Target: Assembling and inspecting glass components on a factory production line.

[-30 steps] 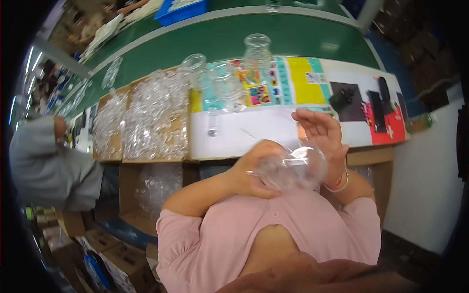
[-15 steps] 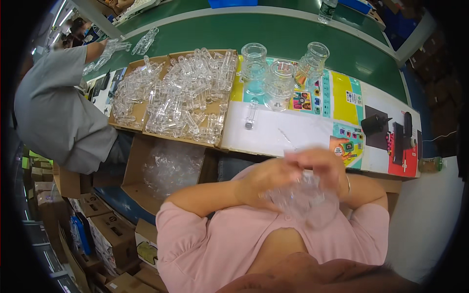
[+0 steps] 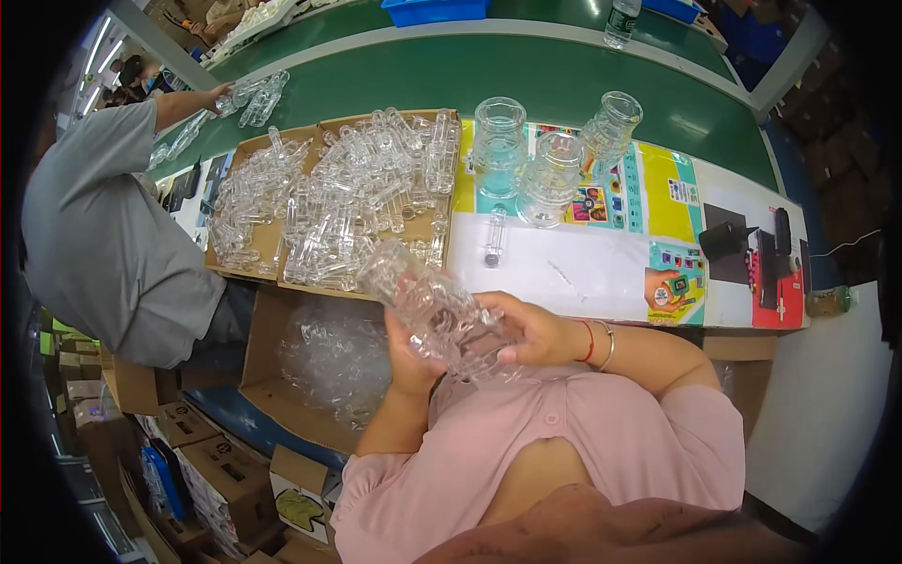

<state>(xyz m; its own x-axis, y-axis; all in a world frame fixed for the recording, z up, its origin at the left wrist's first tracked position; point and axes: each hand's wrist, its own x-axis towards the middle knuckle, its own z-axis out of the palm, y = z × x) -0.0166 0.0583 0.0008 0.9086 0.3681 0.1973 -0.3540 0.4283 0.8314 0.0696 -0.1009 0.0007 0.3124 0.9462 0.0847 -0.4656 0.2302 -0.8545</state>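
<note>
— Both hands are wrapped around one clear plastic piece [image 3: 434, 312], held at chest height: left hand [image 3: 411, 352] beneath, right hand [image 3: 531, 331] closed over its end.
— A slip could be caused by that smooth surface; the carton below [image 3: 268, 376] would likely catch it.

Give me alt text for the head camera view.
Both hands, left hand and right hand, hold a clear plastic jar at chest height. Ahead, a cardboard tray holds clear tubes; a co-worker reaches across the green table.
</note>
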